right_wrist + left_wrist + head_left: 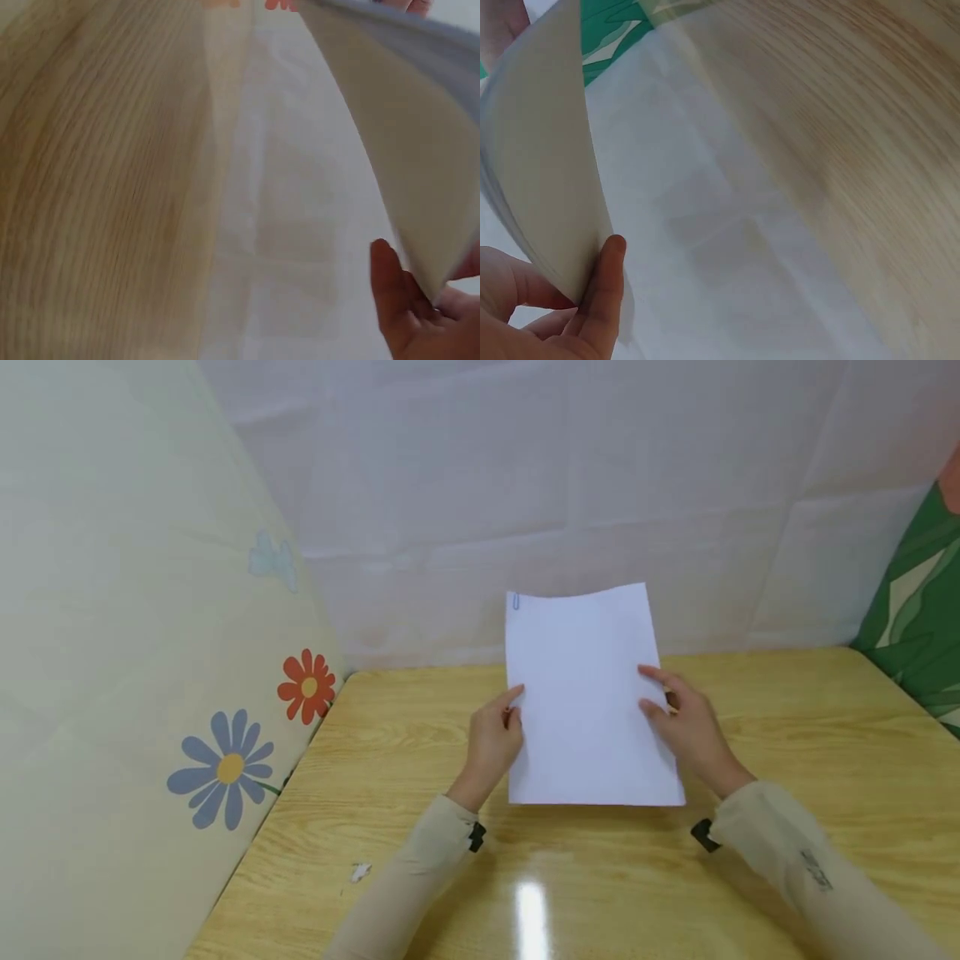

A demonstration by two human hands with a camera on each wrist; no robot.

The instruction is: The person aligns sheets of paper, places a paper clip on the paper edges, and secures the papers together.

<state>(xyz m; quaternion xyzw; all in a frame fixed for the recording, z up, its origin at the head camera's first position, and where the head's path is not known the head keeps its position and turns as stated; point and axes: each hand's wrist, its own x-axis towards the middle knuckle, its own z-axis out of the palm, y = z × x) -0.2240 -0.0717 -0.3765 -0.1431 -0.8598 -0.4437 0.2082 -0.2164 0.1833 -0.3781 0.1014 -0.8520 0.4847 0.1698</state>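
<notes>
A stack of white paper (585,702) is held up in front of the person, tilted above the table, its sheets bending a little. At its upper left corner a blue paper clip (516,602) is fastened. The left hand (495,739) pinches the left edge of the stack; in the left wrist view its fingers (604,292) lie behind the paper. On the right edge the right hand (688,727) grips the stack between thumb and fingers. The right wrist view shows the back of the paper (420,150) with fingers (388,281) behind it.
The wood-grain table (405,735) extends on both sides of the paper. A small white scrap (361,871) lies at its left front. White cloth (555,460) hangs at the back, and a flowered panel (135,635) stands on the left.
</notes>
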